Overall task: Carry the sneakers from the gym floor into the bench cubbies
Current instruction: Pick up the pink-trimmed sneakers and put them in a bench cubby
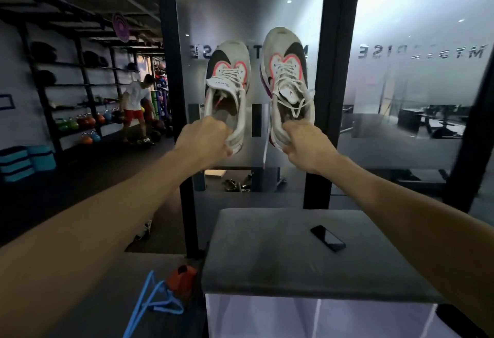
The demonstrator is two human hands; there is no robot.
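Note:
I hold two white sneakers with black and red-pink trim out in front of me at arm's length, toes pointing up. My left hand (204,141) grips the heel of the left sneaker (228,85). My right hand (306,145) grips the heel of the right sneaker (287,75), whose lace dangles below. Under my arms stands the bench (280,257) with a grey padded top. A lit white cubby opening (294,319) shows at its front, at the bottom of the view.
A black phone (328,238) lies on the bench top. Black steel posts (336,83) and a frosted glass panel stand behind the bench. A blue strap (149,303) and an orange object lie on the floor at left. A person (135,107) bends by kettlebell racks far left.

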